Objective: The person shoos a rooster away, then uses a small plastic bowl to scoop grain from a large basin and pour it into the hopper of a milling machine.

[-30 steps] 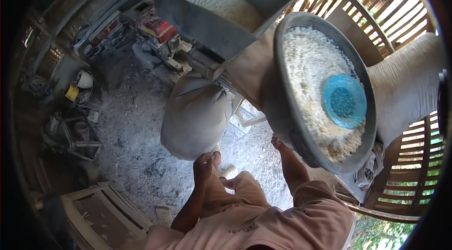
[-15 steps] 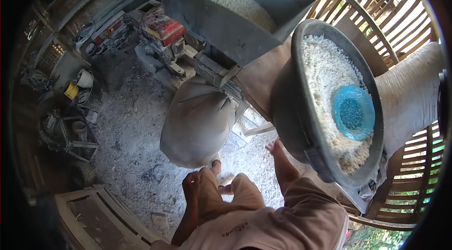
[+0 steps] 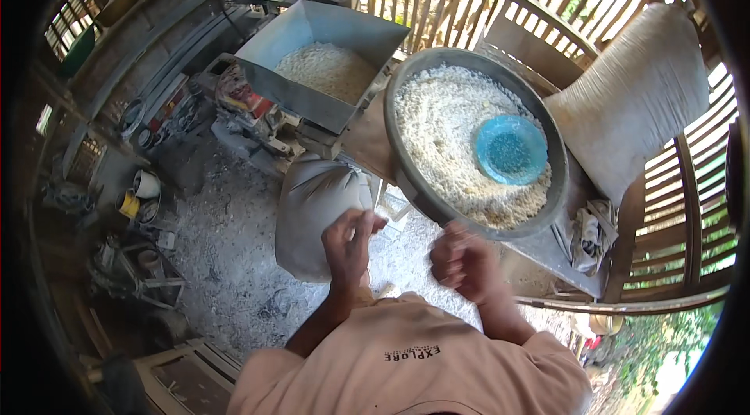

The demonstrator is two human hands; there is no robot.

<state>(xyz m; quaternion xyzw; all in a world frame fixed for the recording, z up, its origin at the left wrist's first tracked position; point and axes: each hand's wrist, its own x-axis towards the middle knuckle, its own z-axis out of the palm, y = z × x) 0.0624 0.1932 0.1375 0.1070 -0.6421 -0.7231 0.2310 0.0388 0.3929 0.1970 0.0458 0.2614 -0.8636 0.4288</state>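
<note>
My left hand (image 3: 351, 245) is raised in front of my body with its fingers curled closed. No object shows in it. Behind it stands a bulging grey-white sack (image 3: 301, 220) on the floor. My right hand (image 3: 466, 265) is just below the near rim of a large dark basin (image 3: 412, 194). Its fingers look bent, but motion smears them, and I cannot tell whether it touches the rim. Coarse whitish meal or grain (image 3: 433, 122) fills the basin, and a round blue plastic bowl (image 3: 512, 151) rests in it on the right.
A metal hopper (image 3: 293, 94) holding similar pale grain stands beyond the sack, beside a red engine (image 3: 254, 98). Another full sack (image 3: 637, 91) leans behind the basin. A crumpled cloth (image 3: 592, 235) lies on the bench. Buckets (image 3: 146, 183) and a wooden frame (image 3: 160, 270) are at the left.
My left hand has risen from beside my knee to in front of the sack. My right hand, spread before, has drawn in with bent fingers. The view has shifted, showing the basin more from above.
</note>
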